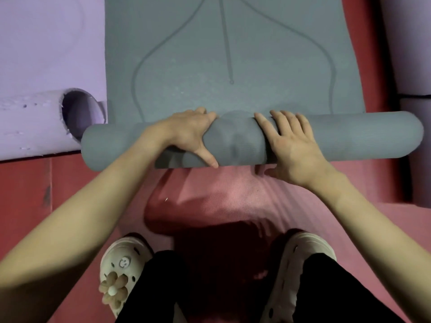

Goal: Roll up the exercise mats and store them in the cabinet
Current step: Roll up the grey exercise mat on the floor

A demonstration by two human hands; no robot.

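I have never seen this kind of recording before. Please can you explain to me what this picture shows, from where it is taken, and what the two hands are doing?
There is no machine here. A person wears a camera on the head, and it looks forward and down, so you see that person's own arms, legs and pale clogs.

On the red floor lies a grey exercise mat with thin curved lines on it. Its near end is already rolled into a thick roll lying across the picture; the rest is flat.

The left hand and the right hand both rest on top of the roll near its middle, fingers spread over it and thumbs on the near side, pressing rather than lifting it.

At the left lies a partly rolled lilac mat, with the open end of its roll facing the grey one.
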